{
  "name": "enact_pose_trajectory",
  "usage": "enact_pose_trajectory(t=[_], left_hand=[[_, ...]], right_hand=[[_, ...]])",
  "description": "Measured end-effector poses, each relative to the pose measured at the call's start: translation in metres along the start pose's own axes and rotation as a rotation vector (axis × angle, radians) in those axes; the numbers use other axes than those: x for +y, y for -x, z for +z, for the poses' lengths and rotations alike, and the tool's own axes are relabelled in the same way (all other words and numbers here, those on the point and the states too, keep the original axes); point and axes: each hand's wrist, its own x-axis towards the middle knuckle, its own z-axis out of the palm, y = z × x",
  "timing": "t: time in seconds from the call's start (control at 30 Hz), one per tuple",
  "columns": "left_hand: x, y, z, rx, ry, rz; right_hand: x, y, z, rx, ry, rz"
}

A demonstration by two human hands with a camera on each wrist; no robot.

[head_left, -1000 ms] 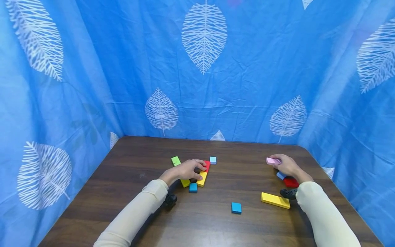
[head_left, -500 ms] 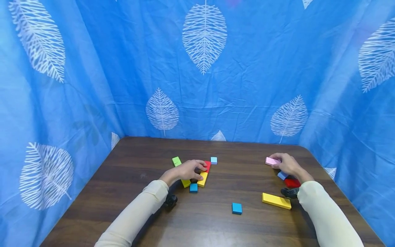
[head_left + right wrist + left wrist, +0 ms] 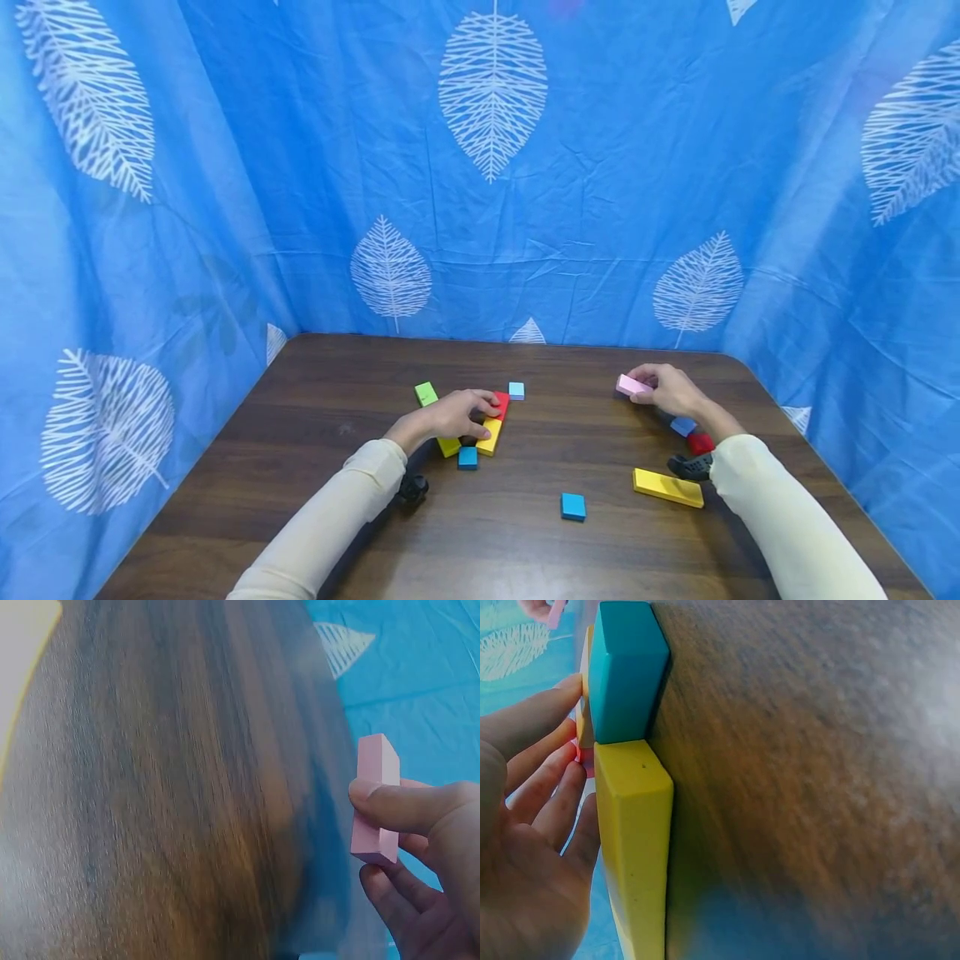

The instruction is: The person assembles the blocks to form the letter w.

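My left hand (image 3: 450,414) lies over a cluster of coloured blocks, its thumb at a yellow block (image 3: 490,436) and its fingertips at a red block (image 3: 502,406). The left wrist view shows these fingers fairly straight, beside a teal-blue block (image 3: 630,675) and a yellow-green block (image 3: 635,840). A lime-green block (image 3: 426,393) shows beyond the hand; the palm covers part of this row. On the right side, a pink block (image 3: 375,825) is pinched between the thumb and fingers of my right hand (image 3: 670,390), held above the table.
A light-blue block (image 3: 517,391) sits behind the cluster. A blue square block (image 3: 573,507) and a long yellow block (image 3: 667,487) lie nearer the front. Under the right forearm are a periwinkle block (image 3: 682,426) and a dark red block (image 3: 701,443). A blue curtain (image 3: 600,208) surrounds the table.
My right hand has moved left with the pink block, away from the periwinkle and dark red blocks. The left hand has stayed in place on the cluster.
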Motion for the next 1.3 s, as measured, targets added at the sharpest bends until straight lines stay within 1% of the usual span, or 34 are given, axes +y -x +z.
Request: enact_pose_trajectory(t=[0.27, 0.43, 0.63, 0.83, 1.03, 1.2, 1.3], left_hand=[[0.0, 0.001, 0.001, 0.001, 0.003, 0.008], [-0.001, 0.0, 0.001, 0.006, 0.009, 0.007], [-0.001, 0.001, -0.002, 0.008, 0.018, 0.008], [-0.002, 0.0, 0.0, 0.003, 0.03, 0.014], [-0.002, -0.001, 0.0, 0.003, 0.032, 0.008], [-0.003, -0.002, 0.0, 0.0, 0.042, -0.001], [-0.003, -0.002, 0.001, -0.001, 0.047, -0.007]], right_hand=[[-0.017, -0.002, 0.009, -0.027, 0.031, -0.082], [-0.03, -0.005, 0.019, -0.037, 0.01, -0.116], [-0.049, -0.01, 0.034, -0.038, -0.016, -0.18], [-0.068, -0.01, 0.049, -0.054, -0.015, -0.189], [-0.088, -0.012, 0.064, -0.071, -0.02, -0.228], [-0.098, -0.015, 0.077, -0.079, -0.015, -0.258], [-0.103, -0.018, 0.084, -0.082, -0.019, -0.256]])
